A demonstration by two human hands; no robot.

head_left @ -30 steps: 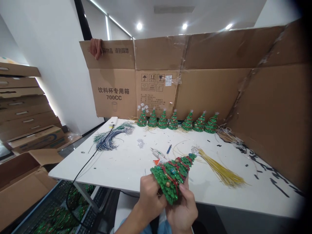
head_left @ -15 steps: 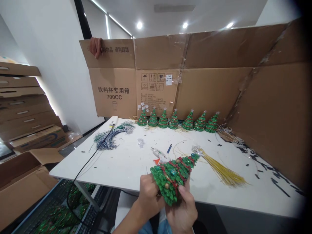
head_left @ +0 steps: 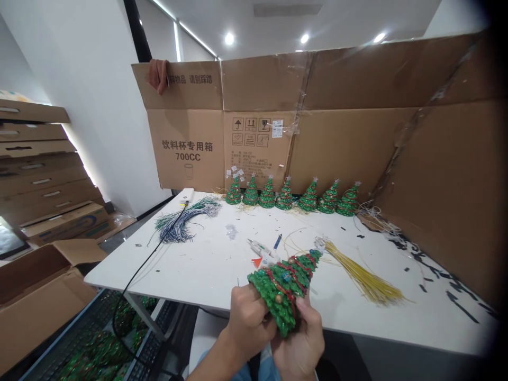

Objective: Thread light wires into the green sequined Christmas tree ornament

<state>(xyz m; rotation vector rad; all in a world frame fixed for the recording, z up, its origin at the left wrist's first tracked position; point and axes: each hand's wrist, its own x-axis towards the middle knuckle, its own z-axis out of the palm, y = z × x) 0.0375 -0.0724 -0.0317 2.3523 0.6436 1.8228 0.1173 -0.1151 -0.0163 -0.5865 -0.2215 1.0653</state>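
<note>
A small green decorated Christmas tree (head_left: pixel 283 288), with red garland and gold and blue balls, lies tilted above the table's front edge, its tip pointing up and right. My right hand (head_left: pixel 304 338) is closed around its lower right side, thumb on the branches. Against the underside of the base, my left hand (head_left: pixel 250 315) is closed, fingers curled in; the tree hides whatever they grip. Just beyond the tree lie a white pen-like tool (head_left: pixel 260 248), a blue pen-like tool (head_left: pixel 278 242) and an orange-red piece (head_left: pixel 256 262).
Several finished-looking trees (head_left: pixel 284 194) stand along the cardboard wall (head_left: pixel 349 148). Yellow wires (head_left: pixel 363 272) lie bundled at right, dark blue and green wires (head_left: pixel 178 225) at left. Black scraps (head_left: pixel 436 270) litter the right side. More trees fill a crate (head_left: pixel 95 349) below, beside an open carton (head_left: pixel 43 296).
The held tree and both hands sit slightly further right and lower in view, with the whole scene shifted a little by head motion. Both hands keep their places on the tree.
</note>
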